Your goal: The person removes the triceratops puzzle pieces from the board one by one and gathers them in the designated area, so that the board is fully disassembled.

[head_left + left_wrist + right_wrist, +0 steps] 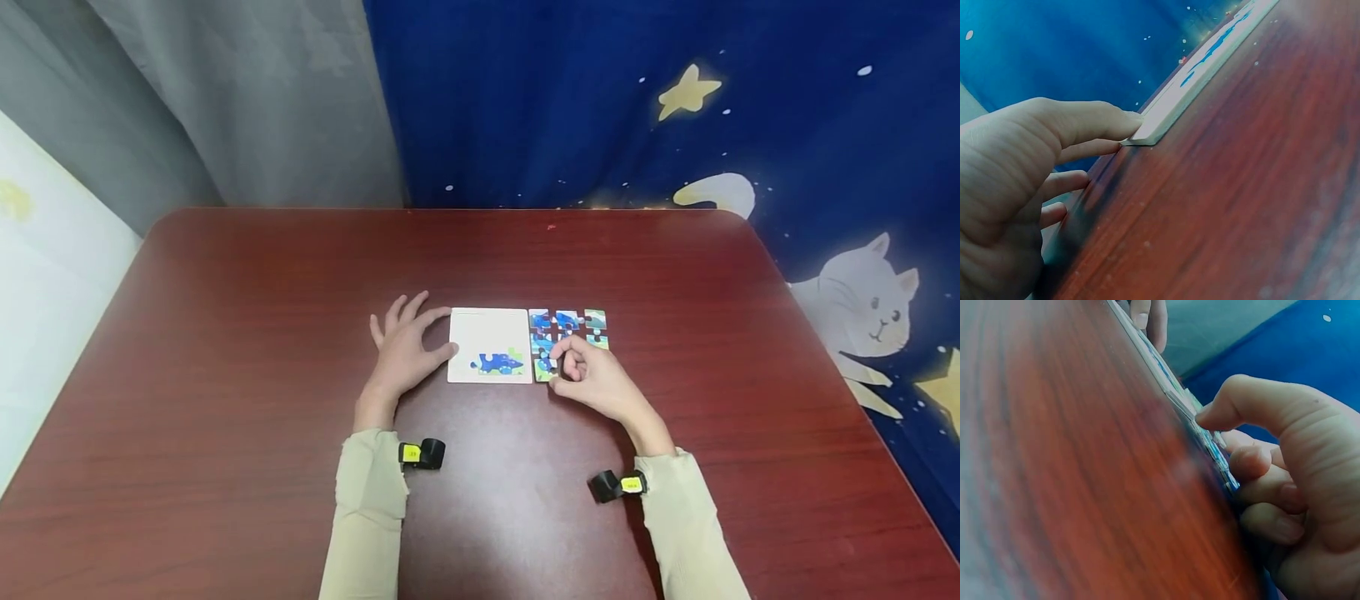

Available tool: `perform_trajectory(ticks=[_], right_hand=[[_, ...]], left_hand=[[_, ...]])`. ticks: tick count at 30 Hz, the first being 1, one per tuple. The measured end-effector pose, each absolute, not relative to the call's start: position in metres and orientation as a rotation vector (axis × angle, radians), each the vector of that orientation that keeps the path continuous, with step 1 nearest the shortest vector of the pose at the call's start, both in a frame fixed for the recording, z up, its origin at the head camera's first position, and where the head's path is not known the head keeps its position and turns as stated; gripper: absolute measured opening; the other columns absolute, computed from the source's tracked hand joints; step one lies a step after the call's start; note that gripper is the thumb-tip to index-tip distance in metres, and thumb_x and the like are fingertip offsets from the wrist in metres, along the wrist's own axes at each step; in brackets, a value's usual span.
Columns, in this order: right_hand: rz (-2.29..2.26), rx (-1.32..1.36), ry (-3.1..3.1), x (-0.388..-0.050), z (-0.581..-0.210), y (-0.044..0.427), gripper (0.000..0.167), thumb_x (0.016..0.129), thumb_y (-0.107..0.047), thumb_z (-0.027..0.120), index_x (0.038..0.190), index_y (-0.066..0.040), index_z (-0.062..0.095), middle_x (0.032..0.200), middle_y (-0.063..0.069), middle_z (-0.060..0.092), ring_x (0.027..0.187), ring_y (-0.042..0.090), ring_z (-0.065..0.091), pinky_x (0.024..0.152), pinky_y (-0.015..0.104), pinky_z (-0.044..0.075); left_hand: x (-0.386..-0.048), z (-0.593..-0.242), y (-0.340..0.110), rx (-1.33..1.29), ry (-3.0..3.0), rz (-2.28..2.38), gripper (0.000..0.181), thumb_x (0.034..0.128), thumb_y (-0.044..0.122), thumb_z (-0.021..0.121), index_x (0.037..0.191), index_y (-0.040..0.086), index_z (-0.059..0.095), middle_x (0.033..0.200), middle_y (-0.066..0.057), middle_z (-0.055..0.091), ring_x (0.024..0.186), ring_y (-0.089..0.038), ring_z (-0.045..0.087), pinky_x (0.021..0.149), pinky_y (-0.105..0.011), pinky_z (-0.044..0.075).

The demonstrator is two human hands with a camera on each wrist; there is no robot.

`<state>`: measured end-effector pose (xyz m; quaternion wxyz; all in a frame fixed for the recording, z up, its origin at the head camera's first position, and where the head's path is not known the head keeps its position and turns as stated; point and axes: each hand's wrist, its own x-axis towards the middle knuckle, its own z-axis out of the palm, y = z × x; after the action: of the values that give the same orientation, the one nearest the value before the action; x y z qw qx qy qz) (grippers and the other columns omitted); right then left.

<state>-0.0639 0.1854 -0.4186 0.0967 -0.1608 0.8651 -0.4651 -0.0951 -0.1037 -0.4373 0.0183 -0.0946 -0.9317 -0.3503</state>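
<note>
A white puzzle board [480,329] lies flat on the table, with a few blue and green joined pieces [498,364] in its lower right part. My left hand [405,354] is at the board's left edge; its thumb and index finger touch the rim, the other fingers spread out. In the left wrist view, the thumb [1104,120] rests at the board's corner. Right of the board, my right hand [597,379] pinches a puzzle piece [543,372] between thumb and index finger, other fingers curled. That hand partly hides the pieces beneath it.
Several loose puzzle pieces [567,320] sit in rows just right of the board. The dark red wooden table [300,275] extends all round, its far edge against a grey curtain [285,108] and a blue starry curtain [525,100].
</note>
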Motion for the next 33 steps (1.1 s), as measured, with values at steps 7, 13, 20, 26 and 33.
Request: perform_trajectory(ticks=[7, 13, 20, 26, 33], right_hand=[[-1.267, -0.487, 2.698, -0.069, -0.437, 0.188, 0.032, 0.072, -0.007, 0.071, 0.100, -0.011, 0.056, 0.062, -0.002, 0.040, 0.050, 0.005, 0.034, 0.056, 0.024, 0.035], [-1.191, -0.493, 2.748, -0.069, -0.435, 0.186, 0.031, 0.071, -0.010, 0.071, 0.098, -0.013, 0.056, 0.061, -0.003, 0.041, 0.049, 0.005, 0.033, 0.057, 0.026, 0.036], [-1.072, -0.513, 2.797, -0.070, -0.432, 0.184, 0.030, 0.070, -0.015, 0.070, 0.097, -0.014, 0.056, 0.061, -0.005, 0.043, 0.049, 0.007, 0.035, 0.059, 0.028, 0.037], [-1.080, -0.493, 2.781, -0.071, -0.432, 0.185, 0.030, 0.071, -0.015, 0.070, 0.097, -0.013, 0.056, 0.061, -0.005, 0.044, 0.049, 0.007, 0.034, 0.058, 0.028, 0.037], [-1.112, -0.454, 2.748, -0.069, -0.433, 0.186, 0.031, 0.072, -0.015, 0.070, 0.099, -0.012, 0.056, 0.062, -0.004, 0.044, 0.049, 0.007, 0.035, 0.058, 0.028, 0.037]], left_hand=[[-0.094, -0.437, -0.105, -0.295, -2.902, -1.093, 0.053, 0.0794, 0.031, 0.070, 0.129, 0.017, 0.057, 0.149, -0.010, 0.027, 0.138, -0.032, 0.007, 0.100, -0.062, -0.012], [-0.093, -0.435, -0.105, -0.293, -2.900, -1.093, 0.054, 0.0792, 0.031, 0.071, 0.129, 0.017, 0.057, 0.149, -0.010, 0.027, 0.138, -0.033, 0.007, 0.100, -0.062, -0.011], [-0.094, -0.435, -0.107, -0.295, -2.900, -1.093, 0.054, 0.0798, 0.031, 0.070, 0.130, 0.016, 0.056, 0.149, -0.011, 0.026, 0.138, -0.033, 0.007, 0.100, -0.063, -0.011], [-0.094, -0.434, -0.106, -0.288, -2.905, -1.089, 0.054, 0.0793, 0.031, 0.070, 0.129, 0.017, 0.057, 0.149, -0.010, 0.027, 0.138, -0.033, 0.008, 0.100, -0.062, -0.011], [-0.095, -0.434, -0.104, -0.282, -2.918, -1.080, 0.054, 0.0790, 0.032, 0.070, 0.129, 0.018, 0.057, 0.149, -0.009, 0.027, 0.138, -0.032, 0.007, 0.100, -0.062, -0.012]])
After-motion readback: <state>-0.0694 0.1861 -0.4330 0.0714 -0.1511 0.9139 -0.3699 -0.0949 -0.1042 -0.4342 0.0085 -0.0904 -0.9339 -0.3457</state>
